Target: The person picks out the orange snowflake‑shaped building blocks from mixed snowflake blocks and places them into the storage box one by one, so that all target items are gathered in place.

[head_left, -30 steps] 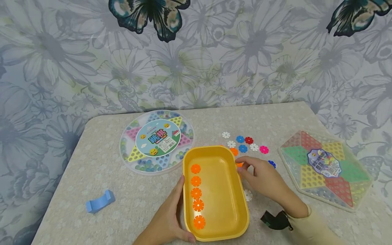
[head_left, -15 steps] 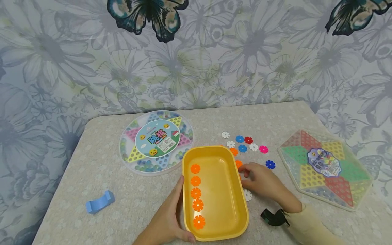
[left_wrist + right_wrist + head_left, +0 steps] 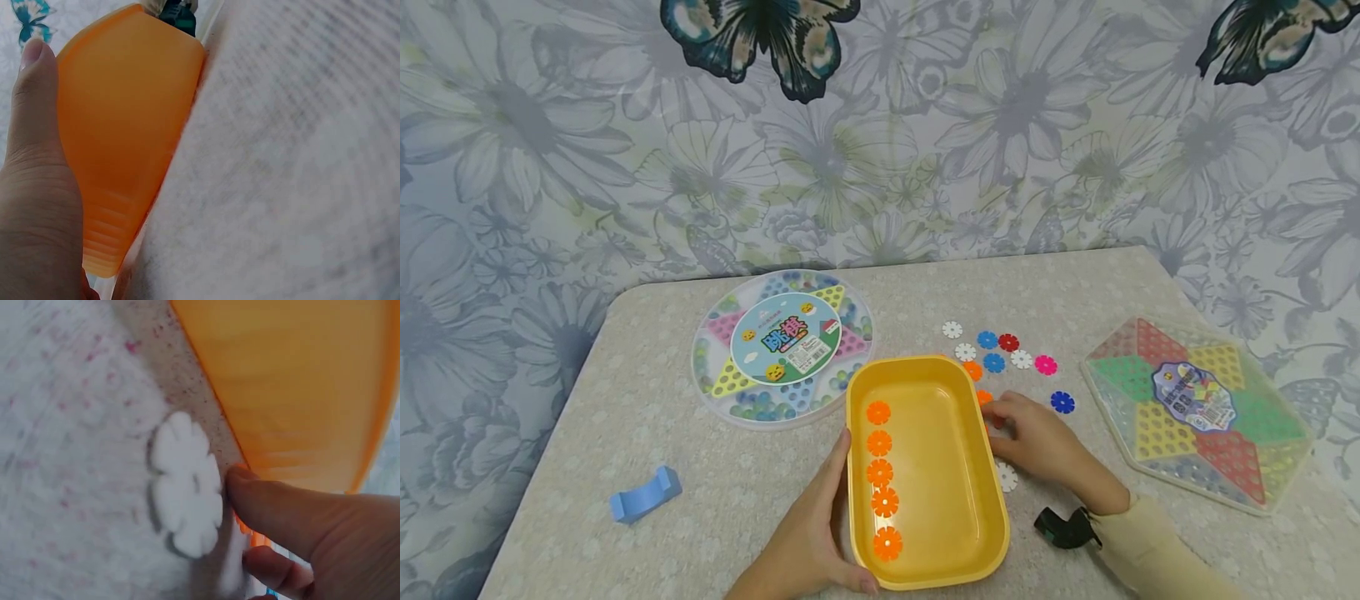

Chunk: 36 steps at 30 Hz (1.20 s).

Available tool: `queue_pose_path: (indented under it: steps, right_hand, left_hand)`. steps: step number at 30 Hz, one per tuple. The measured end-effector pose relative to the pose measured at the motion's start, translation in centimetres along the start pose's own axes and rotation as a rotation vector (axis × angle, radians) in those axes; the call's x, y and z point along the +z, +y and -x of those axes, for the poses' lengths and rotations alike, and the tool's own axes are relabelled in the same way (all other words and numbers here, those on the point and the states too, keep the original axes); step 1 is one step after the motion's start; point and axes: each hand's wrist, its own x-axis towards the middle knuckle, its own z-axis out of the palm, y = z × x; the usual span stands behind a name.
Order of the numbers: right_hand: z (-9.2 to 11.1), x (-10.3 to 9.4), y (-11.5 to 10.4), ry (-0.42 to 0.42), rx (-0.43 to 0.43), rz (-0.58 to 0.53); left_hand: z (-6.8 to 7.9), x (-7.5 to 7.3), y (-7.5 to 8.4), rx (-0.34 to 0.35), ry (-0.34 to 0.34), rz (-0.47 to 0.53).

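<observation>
A yellow plastic tray (image 3: pixel 936 475) stands on the table with several orange flower-shaped discs (image 3: pixel 880 473) in a column along its left side. My left hand (image 3: pixel 808 521) holds the tray's left side, its thumb at the near corner; the left wrist view has the tray's outer wall (image 3: pixel 131 125) beside it. Close against the tray's right wall, my right hand (image 3: pixel 1033 437) has its thumb and curled fingers at an orange flower-shaped disc (image 3: pixel 242 525), mostly hidden by the thumb. A white flower-shaped disc (image 3: pixel 187 487) lies flat beside that thumb.
Behind the right hand lie several loose discs, among them a red disc (image 3: pixel 1009 342), a pink disc (image 3: pixel 1046 365) and a dark blue disc (image 3: pixel 1062 402). A round marble-game box (image 3: pixel 786 350), a hexagonal game box (image 3: pixel 1198 412) and a blue curved block (image 3: pixel 646 494) also rest on the table.
My right hand has drawn back slightly from the tray's rim and settled lower beside its right wall, uncovering the dark blue disc. The left hand and tray have barely moved.
</observation>
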Motion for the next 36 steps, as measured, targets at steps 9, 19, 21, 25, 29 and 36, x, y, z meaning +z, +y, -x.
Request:
queue_pose_path:
  steps: [9,19,21,25,29,36]
  right_hand:
    - [-0.2,-0.4,-0.1,-0.028,0.098,-0.09]
    - [-0.5,-1.9,1.4,0.001,0.1,-0.105]
    - [-0.8,-2.6,1.6,0.028,0.122,-0.123]
    - [-1.6,-4.1,1.0,0.086,0.195,-0.198]
    - [-2.5,-5.1,-0.4,0.143,0.215,-0.269]
    - [-4.1,-4.3,-3.7,0.042,0.145,-0.484]
  left_hand:
    - [0.0,0.0,0.0,-0.008,0.0,0.008]
    - [0.0,-0.1,0.0,-0.008,-0.005,0.01]
    - [0.0,-0.1,0.1,-0.011,-0.007,0.01]
    - [0.0,-0.1,0.1,-0.024,-0.014,0.018]
    - [0.0,-0.1,0.1,-0.031,-0.017,0.02]
    - [0.0,-0.1,0.0,-0.026,-0.013,0.005]
